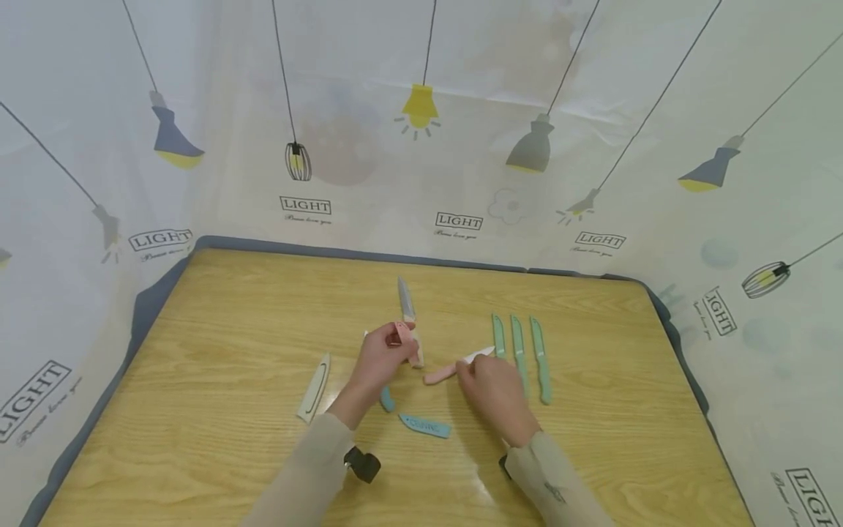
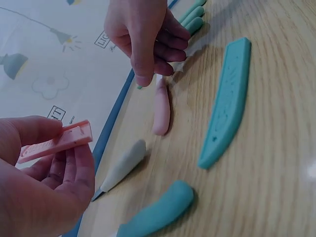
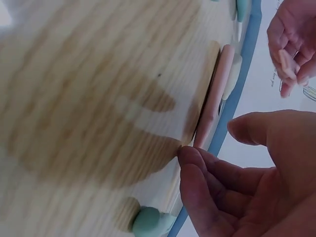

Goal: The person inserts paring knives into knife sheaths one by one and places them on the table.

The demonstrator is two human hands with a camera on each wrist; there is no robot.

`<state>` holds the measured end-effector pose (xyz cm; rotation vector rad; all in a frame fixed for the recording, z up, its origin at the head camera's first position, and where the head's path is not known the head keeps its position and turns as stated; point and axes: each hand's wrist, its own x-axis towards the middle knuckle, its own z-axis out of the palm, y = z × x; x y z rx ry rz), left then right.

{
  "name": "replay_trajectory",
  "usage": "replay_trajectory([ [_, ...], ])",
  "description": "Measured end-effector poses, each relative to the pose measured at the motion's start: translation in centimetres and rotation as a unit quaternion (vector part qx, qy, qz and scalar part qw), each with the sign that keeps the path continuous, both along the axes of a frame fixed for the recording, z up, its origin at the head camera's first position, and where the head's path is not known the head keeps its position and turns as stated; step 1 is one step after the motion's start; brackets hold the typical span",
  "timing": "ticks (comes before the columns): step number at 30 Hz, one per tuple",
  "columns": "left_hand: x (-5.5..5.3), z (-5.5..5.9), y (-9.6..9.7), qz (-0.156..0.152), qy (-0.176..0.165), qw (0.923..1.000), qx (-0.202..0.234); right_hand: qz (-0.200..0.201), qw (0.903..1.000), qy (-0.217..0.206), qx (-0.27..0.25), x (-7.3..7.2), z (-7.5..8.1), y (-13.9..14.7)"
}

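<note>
My left hand pinches a pink knife sheath between thumb and fingers, raised above the table. My right hand is low over a pink-handled knife with a white blade, fingertips beside it and loosely bent. In the right wrist view, the thumb stands apart from the fingers and nothing lies between them. A knife with a whitish handle and grey blade lies beyond the left hand. Nearer me are a blue knife handle, its blade out of sight, and a blue sheath.
Three green knives lie side by side to the right, partly behind the right hand. On the left is a white sheath. The wooden table meets a lamp-printed sheet along its back and sides.
</note>
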<state>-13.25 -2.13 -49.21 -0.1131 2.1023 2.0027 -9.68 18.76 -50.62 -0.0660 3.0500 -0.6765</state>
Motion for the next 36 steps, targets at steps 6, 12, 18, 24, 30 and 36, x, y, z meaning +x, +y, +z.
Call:
replay_trajectory([
  [6, 0.6, -0.3, -1.1, 0.006, -0.009, 0.9998, 0.018, -0.001, 0.9999, 0.013, 0.008, -0.4, -0.1, -0.3],
  [12, 1.0, -0.7, -1.8, 0.026, -0.03, 0.9992, 0.009, -0.013, 0.9995, -0.006, 0.028, -0.8, -0.1, -0.7],
  [18, 1.7, -1.1, -2.7, 0.041, -0.027, 0.9987, 0.018, -0.022, 0.9984, -0.045, 0.027, -1.2, 0.0, -1.3],
  [24, 1.9, -1.2, -3.5, 0.056, -0.033, 0.9979, 0.003, -0.009, 0.9989, -0.042, 0.019, -1.2, -0.1, -1.6],
  [30, 2.0, -1.1, -3.9, 0.063, -0.037, 0.9973, 0.009, -0.02, 0.9973, -0.025, 0.066, -1.3, -0.2, -2.0],
  [36, 1.9, -1.2, -4.2, 0.063, -0.031, 0.9972, 0.025, 0.003, 0.9976, -0.007, 0.069, -1.3, -0.1, -2.1],
])
